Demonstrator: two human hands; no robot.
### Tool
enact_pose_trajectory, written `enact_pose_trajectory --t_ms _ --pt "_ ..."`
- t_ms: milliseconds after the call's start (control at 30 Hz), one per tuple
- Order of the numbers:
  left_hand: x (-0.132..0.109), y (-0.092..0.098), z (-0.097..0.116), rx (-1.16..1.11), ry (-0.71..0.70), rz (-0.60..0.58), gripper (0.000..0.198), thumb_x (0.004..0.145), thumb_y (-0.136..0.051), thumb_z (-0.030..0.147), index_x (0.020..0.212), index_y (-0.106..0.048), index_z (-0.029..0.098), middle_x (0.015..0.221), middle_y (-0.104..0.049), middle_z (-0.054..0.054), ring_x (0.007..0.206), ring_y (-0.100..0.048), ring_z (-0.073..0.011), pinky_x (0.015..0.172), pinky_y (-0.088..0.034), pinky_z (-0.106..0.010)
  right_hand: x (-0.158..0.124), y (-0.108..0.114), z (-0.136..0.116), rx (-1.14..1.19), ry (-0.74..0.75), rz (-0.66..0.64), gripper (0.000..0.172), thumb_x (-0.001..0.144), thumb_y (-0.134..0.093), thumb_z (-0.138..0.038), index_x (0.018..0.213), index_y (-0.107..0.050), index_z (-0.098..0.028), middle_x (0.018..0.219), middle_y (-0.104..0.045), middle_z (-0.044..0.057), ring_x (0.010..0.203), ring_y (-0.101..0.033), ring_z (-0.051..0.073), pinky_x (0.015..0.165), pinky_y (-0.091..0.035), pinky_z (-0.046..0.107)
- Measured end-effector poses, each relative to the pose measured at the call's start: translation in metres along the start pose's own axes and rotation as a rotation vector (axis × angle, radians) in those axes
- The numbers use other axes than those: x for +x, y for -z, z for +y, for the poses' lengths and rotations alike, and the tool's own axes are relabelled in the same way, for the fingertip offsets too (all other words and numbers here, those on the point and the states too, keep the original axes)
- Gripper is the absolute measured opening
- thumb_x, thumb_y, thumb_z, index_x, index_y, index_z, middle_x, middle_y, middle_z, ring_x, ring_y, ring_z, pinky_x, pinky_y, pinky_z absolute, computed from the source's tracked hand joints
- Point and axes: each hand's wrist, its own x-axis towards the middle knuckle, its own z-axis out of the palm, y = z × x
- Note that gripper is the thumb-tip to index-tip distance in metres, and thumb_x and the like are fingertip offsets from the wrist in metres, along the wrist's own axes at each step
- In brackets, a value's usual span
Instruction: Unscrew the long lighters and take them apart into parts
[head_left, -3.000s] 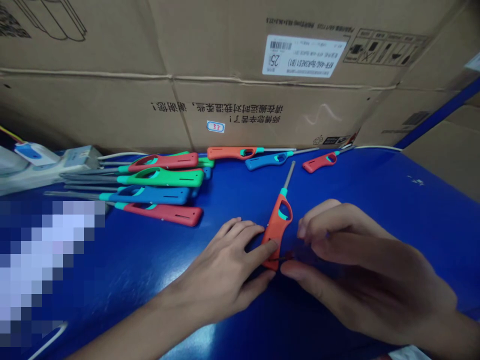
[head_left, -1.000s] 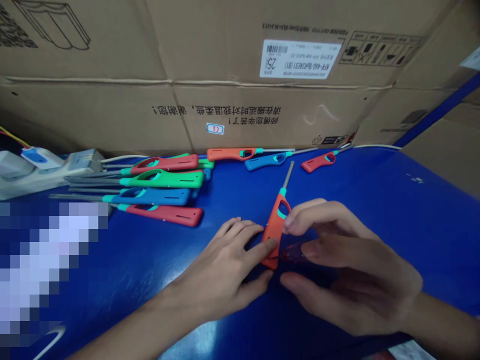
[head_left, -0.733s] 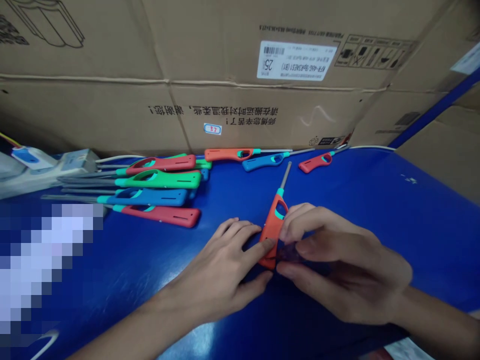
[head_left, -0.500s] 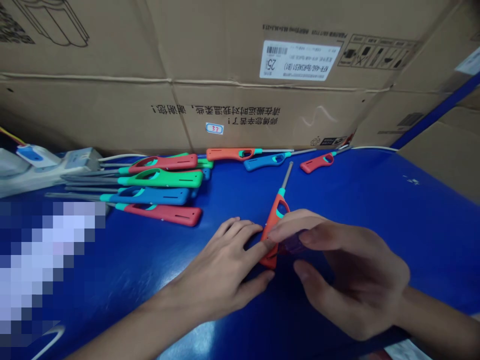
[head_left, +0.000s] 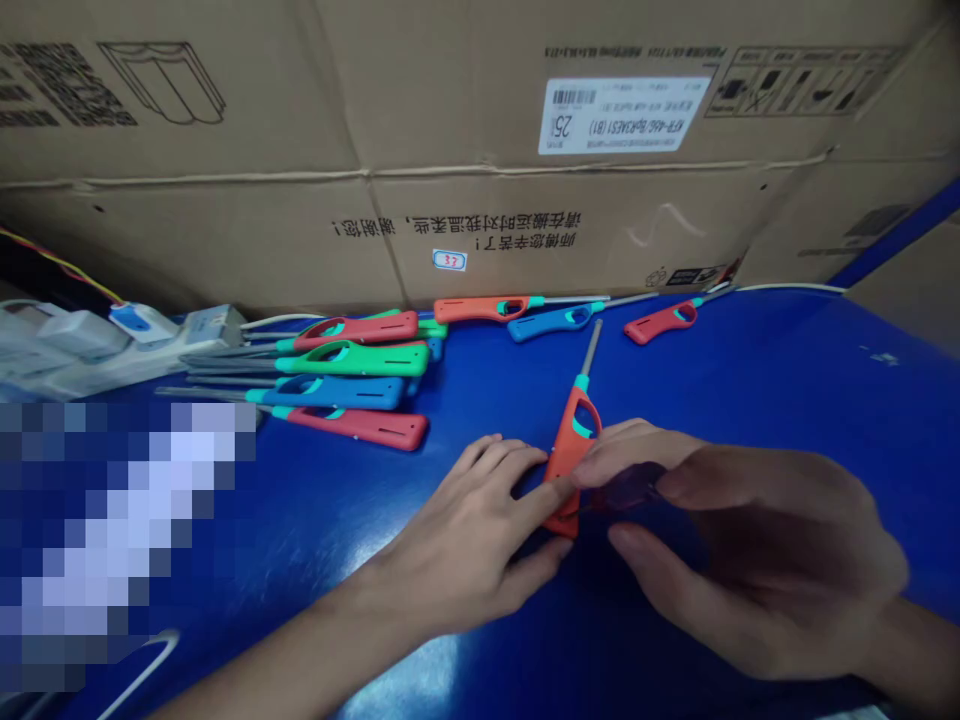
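An orange gas lighter (head_left: 568, 455) with a turquoise collar and trigger lies on the blue table, its metal nozzle pointing away from me. My left hand (head_left: 480, 530) grips its handle, index finger across it and thumb by the butt end. Close on the right, my right hand (head_left: 750, 540) is curled, its fingers closed around a dark purple, see-through object (head_left: 634, 488). A thin dark part seems to reach from that object toward the handle's lower end. The exact kind of object is hidden by the fingers and shadow.
Several red, green and blue lighters (head_left: 352, 360) are piled at the left. Orange (head_left: 480, 309), blue (head_left: 551, 322) and red (head_left: 660, 322) lighters lie along the back. A cardboard box (head_left: 420, 120) stands behind the table (head_left: 810, 400). A white power strip (head_left: 150, 345) with plugs sits at far left.
The whole view has shifted, so things sit farther right in the picture. My left hand keeps its grip on the lighter; the right hand's fingers stay closed on the purple object beside it.
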Motion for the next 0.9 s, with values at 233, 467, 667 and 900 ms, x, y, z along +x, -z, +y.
enact_pose_trajectory --t_ms 233,467,667,900 --pt "-0.002 0.0 -0.003 -0.008 -0.021 0.02 0.022 0.091 -0.055 0.027 0.112 -0.06 0.019 0.122 -0.055 -0.012 0.119 -0.048 -0.0278 0.105 -0.04 -0.05 -0.007 -0.001 0.004 0.02 -0.038 0.073 0.059 0.074 -0.063 0.007 0.122 -0.051 -0.025 0.103 -0.069 0.004 0.09 -0.071 0.02 0.082 -0.062 0.038" --pt "0.001 0.001 -0.003 0.01 -0.053 0.015 0.017 0.093 -0.052 0.026 0.105 -0.062 0.019 0.121 -0.055 -0.012 0.118 -0.049 -0.0285 0.103 -0.04 -0.051 -0.006 0.005 0.004 -0.046 -0.018 0.045 0.051 0.071 -0.064 -0.002 0.117 -0.059 -0.022 0.095 -0.066 0.006 0.09 -0.066 0.025 0.08 -0.058 0.043" --pt "-0.001 0.0 -0.003 0.036 -0.074 0.022 0.018 0.093 -0.052 0.025 0.107 -0.061 0.018 0.12 -0.056 -0.013 0.116 -0.049 -0.0285 0.101 -0.042 -0.05 0.002 0.006 0.0 -0.107 0.028 -0.025 0.044 0.075 -0.069 0.002 0.114 -0.062 -0.018 0.092 -0.071 0.006 0.082 -0.069 0.018 0.072 -0.062 0.031" --pt "-0.003 -0.002 -0.004 0.027 -0.085 0.022 0.02 0.094 -0.05 0.026 0.11 -0.057 0.017 0.121 -0.055 -0.013 0.115 -0.05 -0.0287 0.102 -0.04 -0.052 0.003 0.002 -0.003 -0.147 0.097 -0.037 0.037 0.075 -0.065 0.001 0.11 -0.064 -0.012 0.1 -0.07 0.01 0.094 -0.069 0.02 0.081 -0.061 0.031"
